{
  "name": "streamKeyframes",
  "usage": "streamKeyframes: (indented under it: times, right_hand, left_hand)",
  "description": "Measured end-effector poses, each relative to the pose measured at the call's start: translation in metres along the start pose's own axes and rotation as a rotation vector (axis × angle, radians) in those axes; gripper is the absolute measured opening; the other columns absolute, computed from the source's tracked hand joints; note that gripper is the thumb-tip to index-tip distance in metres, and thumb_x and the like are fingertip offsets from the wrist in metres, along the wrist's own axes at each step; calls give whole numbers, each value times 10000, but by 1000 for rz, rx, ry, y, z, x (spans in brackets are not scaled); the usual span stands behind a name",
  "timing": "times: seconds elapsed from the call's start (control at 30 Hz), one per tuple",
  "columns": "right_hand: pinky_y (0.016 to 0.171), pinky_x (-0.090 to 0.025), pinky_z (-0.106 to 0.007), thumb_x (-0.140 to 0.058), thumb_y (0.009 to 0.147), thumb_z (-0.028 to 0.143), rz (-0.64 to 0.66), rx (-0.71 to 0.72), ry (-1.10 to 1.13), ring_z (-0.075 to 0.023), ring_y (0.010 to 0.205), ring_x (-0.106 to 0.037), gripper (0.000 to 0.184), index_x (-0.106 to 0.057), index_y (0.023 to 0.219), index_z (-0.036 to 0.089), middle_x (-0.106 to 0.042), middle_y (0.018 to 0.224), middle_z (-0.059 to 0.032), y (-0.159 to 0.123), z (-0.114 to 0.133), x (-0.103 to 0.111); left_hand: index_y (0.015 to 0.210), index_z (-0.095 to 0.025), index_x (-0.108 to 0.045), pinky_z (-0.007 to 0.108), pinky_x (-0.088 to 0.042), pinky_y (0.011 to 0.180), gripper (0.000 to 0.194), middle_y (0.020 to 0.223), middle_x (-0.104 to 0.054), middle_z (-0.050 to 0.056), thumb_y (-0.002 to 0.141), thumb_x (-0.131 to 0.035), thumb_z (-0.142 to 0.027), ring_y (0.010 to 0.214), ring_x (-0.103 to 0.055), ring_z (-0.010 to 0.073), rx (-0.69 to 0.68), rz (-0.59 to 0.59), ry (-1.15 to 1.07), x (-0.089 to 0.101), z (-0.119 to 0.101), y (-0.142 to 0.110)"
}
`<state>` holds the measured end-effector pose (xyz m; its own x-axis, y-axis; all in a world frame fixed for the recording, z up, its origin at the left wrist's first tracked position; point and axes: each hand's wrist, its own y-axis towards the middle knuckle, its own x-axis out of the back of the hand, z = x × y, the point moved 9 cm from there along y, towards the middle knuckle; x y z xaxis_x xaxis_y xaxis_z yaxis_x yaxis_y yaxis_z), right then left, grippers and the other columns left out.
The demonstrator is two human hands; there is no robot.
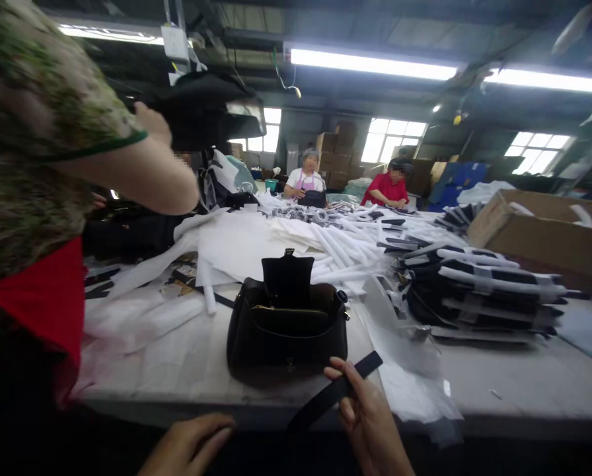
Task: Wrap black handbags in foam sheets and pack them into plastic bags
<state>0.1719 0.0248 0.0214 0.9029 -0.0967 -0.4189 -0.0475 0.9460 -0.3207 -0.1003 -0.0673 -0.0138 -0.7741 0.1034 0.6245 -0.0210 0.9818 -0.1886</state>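
Where the table (177, 389) ends, left hand (187, 444) hovers free.

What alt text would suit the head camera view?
A person's right hand holds a black strap before an open black handbag on a cluttered worktable; the left hand is nearby, holding nothing visible. White rolls lie behind the handbag, and a co-worker in a floral top stands at the picture's left.

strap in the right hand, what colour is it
The strap is black, showing best in the head view.
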Motion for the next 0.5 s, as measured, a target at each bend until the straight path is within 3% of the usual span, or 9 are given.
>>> streamKeyframes:
  times: [0.07, 0.13, 0.2, 0.27, 0.33, 0.4, 0.5]
  right_hand:
    - [330, -304, -163, -747, 742, 541, 19, -34, -16, -21, 348, -407, 448, -716, 984, 165, -750, 937, -101, -3, -10, -5]
    - [324, -302, -166, -724, 749, 587, 71, -59, -33, -27, 330, -417, 497, -706, 997, 157, -748, 879, -91, -4, -19, -12]
    - [332, -329, -175, -707, 750, 624, 147, -73, -47, -42, 304, -417, 552, -695, 1008, 135, -716, 685, -51, -3, -23, -18]
    - [344, -355, -180, -734, 728, 616, 167, -41, -52, -48, 302, -424, 565, -692, 1014, 129, -683, 606, -20, 0, -19, -17]
    - [361, -363, -173, -789, 690, 576, 113, 32, -33, -39, 333, -445, 536, -702, 995, 144, -716, 703, -39, 4, -8, -10]
    - [380, -371, -171, -820, 668, 541, 63, 102, -25, -37, 369, -473, 490, -720, 959, 160, -737, 817, -62, 4, 4, -5]
    - [445, -447, -215, -782, 713, 545, 99, 168, -145, -72, 398, -519, 422, -755, 904, 169, -730, 775, -58, -3, 16, -15]
  left_hand:
    - [1122, -360, -713, 391, -452, 1043, 431, 1193, -704, 18, 881, -459, -611, 1163, -613, 298, -115, -44, -130, -17, -49, 13]
    - [1233, -341, -643, 372, -453, 1037, 450, 1251, -671, 39, 912, -449, -590, 1181, -603, 274, -207, 1, -283, -39, -86, 23]
    - [1296, -289, -582, 350, -524, 928, 517, 1144, -709, 84, 912, -453, -610, 1021, -680, 256, -283, 106, -450, -59, -112, 30]
    - [1313, -253, -545, 313, -575, 731, 594, 899, -739, 79, 872, -502, -649, 761, -713, 228, -301, 162, -520, -70, -121, 34]
    - [1269, -273, -569, 297, -572, 651, 564, 793, -730, 51, 838, -565, -638, 672, -700, 221, -304, 109, -436, -65, -122, 38]
    - [1224, -332, -608, 324, -580, 767, 459, 967, -749, 56, 834, -607, -574, 850, -715, 254, -353, 16, -283, -50, -127, 38]
    - [1271, -395, -598, 371, -534, 952, 450, 1266, -664, 25, 837, -632, -507, 1128, -641, 288, -466, -15, -168, -33, -147, 37]
